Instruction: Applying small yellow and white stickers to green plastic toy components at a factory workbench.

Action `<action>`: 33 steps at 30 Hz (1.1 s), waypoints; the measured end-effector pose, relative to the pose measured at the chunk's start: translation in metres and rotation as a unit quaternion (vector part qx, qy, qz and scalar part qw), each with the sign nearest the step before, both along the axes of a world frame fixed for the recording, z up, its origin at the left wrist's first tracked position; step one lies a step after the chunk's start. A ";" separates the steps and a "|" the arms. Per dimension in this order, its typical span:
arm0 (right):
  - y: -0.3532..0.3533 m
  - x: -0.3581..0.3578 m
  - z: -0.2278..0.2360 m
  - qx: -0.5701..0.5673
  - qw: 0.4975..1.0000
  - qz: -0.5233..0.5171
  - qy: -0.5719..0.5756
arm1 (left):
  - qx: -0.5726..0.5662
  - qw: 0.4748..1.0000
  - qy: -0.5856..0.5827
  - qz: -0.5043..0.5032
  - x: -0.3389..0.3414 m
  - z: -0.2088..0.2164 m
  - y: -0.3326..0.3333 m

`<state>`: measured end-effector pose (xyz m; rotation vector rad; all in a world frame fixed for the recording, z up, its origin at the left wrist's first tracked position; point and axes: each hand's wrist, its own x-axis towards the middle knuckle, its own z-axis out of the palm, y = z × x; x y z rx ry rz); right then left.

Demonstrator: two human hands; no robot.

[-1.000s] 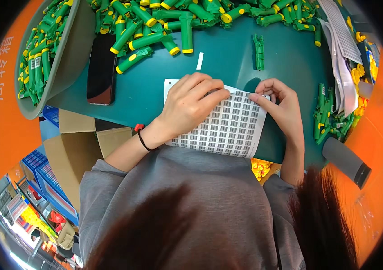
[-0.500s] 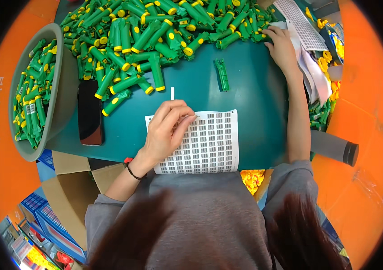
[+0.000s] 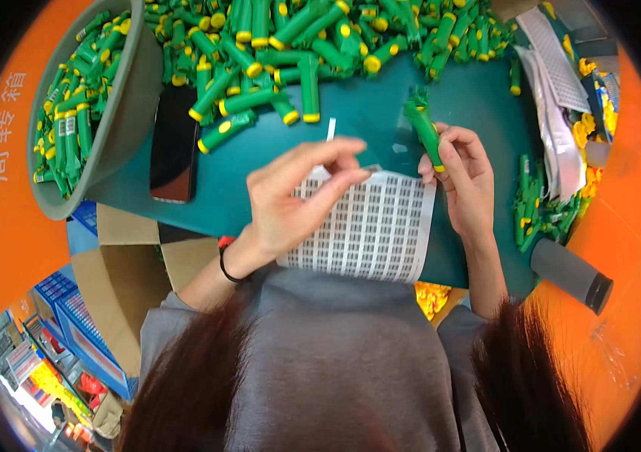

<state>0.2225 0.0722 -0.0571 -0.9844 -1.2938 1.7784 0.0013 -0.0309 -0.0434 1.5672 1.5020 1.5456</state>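
My right hand point(image 3: 467, 177) holds a green tube with a yellow end point(image 3: 424, 132) between thumb and fingers, tilted, just beyond the right corner of the label sheet. Over the sheet's far left part, my left hand point(image 3: 302, 192) is closed in a pinch, with a small pale label point(image 3: 372, 168) at the thumb tip, partly hidden. The white label sheet point(image 3: 381, 226), printed with rows of small dark marks, lies at the table's near edge against my body. A narrow white strip point(image 3: 332, 128) is just beyond my left hand.
Many green tubes point(image 3: 309, 83) are heaped across the far table. At left stand a grey-green tub point(image 3: 121, 98) of tubes and a dark phone point(image 3: 173, 147). Papers point(image 3: 554, 143), more tubes and a grey bottle point(image 3: 569, 275) are at right. An opened carton point(image 3: 132, 279) sits below left.
My right hand has come back from the far right of the heap toward the sheet and now holds a green tube. My left hand has lifted and shifted right. The view has tilted.
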 end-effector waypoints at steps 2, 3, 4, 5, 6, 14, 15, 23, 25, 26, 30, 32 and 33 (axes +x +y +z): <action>-0.008 -0.010 0.000 -0.035 0.998 -0.003 0.046 | -0.046 0.992 -0.115 -0.017 0.000 0.006 0.005; -0.013 -0.013 -0.001 -0.027 0.999 0.007 0.035 | -0.055 0.992 -0.115 -0.014 -0.001 0.007 0.007; -0.016 -0.014 -0.001 -0.017 0.999 0.016 0.022 | -0.042 0.995 -0.084 -0.025 -0.003 0.009 0.011; -0.017 -0.012 -0.006 -0.030 0.997 0.044 0.047 | -0.028 0.998 -0.053 -0.037 -0.004 0.011 0.013; -0.019 -0.011 -0.005 -0.035 0.997 0.043 0.046 | -0.033 0.997 -0.055 -0.037 -0.004 0.013 0.016; -0.034 -0.010 -0.009 0.054 0.991 0.026 0.123 | -0.157 0.976 -0.088 -0.126 0.008 0.030 0.023; -0.034 -0.009 -0.008 0.052 0.991 0.026 0.122 | -0.147 0.979 -0.053 -0.129 0.010 0.030 0.023; -0.031 0.000 -0.012 0.089 0.983 0.037 0.155 | -0.184 0.971 -0.030 -0.149 0.014 0.034 0.027; -0.032 0.000 -0.012 0.085 0.985 0.036 0.148 | -0.182 0.972 -0.022 -0.150 0.014 0.034 0.028; -0.032 0.000 -0.011 0.083 0.986 0.035 0.141 | -0.182 0.972 -0.013 -0.151 0.013 0.035 0.029; -0.032 0.001 -0.010 0.083 0.986 0.039 0.139 | -0.160 0.975 -0.002 -0.155 0.013 0.034 0.029; -0.032 0.002 -0.008 0.073 0.988 0.041 0.131 | -0.159 0.975 -0.002 -0.152 0.014 0.034 0.029; -0.033 0.002 -0.008 0.073 0.988 0.041 0.131 | -0.158 0.976 -0.002 -0.150 0.014 0.034 0.029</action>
